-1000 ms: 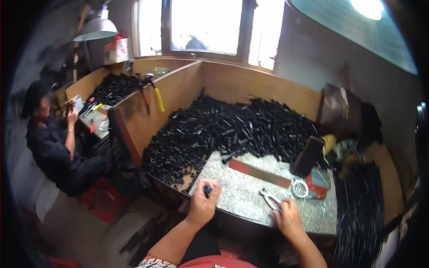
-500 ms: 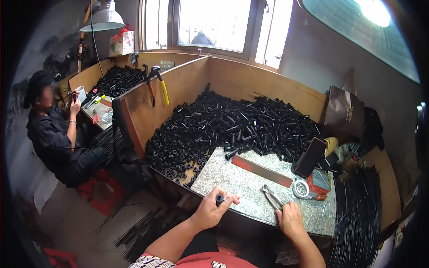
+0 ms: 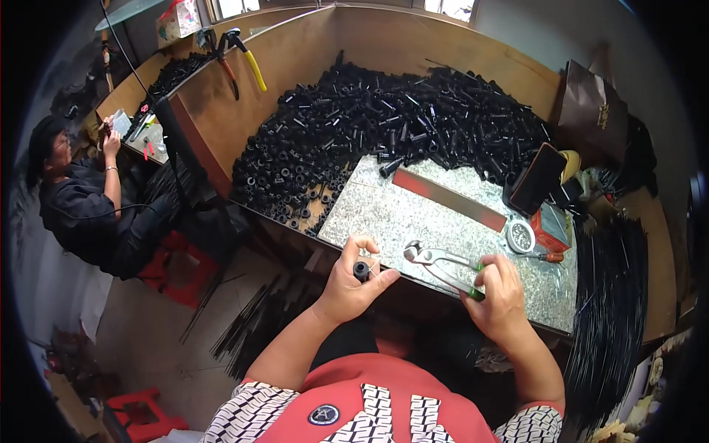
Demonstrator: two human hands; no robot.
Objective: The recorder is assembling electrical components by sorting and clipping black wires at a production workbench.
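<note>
My left hand (image 3: pixel 350 286) is closed around a small black tubular piece (image 3: pixel 361 271), whose round hollow end faces up. Thin pale strands stick out beside it near the thumb and forefinger. In my right hand (image 3: pixel 499 295) are pincers (image 3: pixel 443 267) with metal jaws and green handles. Their jaws point left toward the black piece, with a gap between them. Both hands are at the near edge of a speckled work board (image 3: pixel 369 203).
A big heap of black tubular parts (image 3: pixel 399 111) fills the wooden bin behind the board. A flat reddish metal bar (image 3: pixel 449 198), a round white dish (image 3: pixel 521 236) and a phone (image 3: pixel 538 179) are nearby. Long black rods (image 3: pixel 609 288) lie at right. A co-worker (image 3: pixel 81 192) sits at left.
The view has tipped downward. My right hand has lifted the pincers off the board and turned their jaws toward my left hand, which still holds the black piece.
</note>
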